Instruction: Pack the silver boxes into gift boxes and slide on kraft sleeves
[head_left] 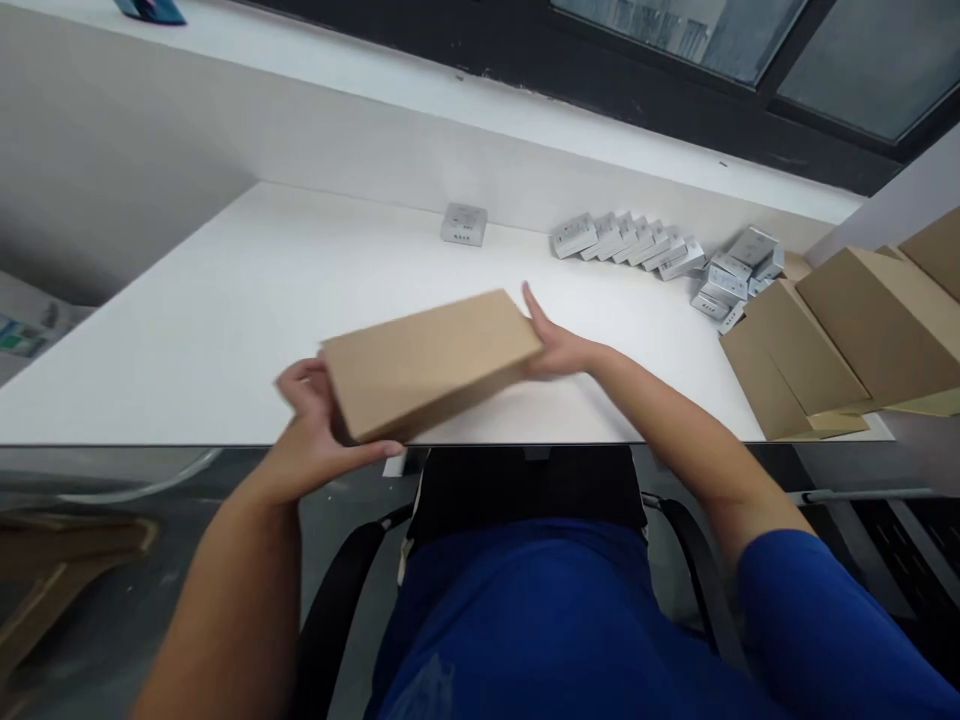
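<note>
A flat brown cardboard box point(427, 360) is held tilted just above the near edge of the white table point(225, 300). My left hand point(311, 440) grips its near-left end, fingers curled round the edge and thumb along the bottom side. My right hand point(555, 345) presses against the box's right end with its fingers stretched out. Both hands carry the box between them.
A stack of flat brown boxes point(840, 340) lies at the table's right edge. A row of small grey boxes point(626, 240) and a heap of more point(731, 280) stand at the back right. One grey box point(463, 224) stands alone by the wall.
</note>
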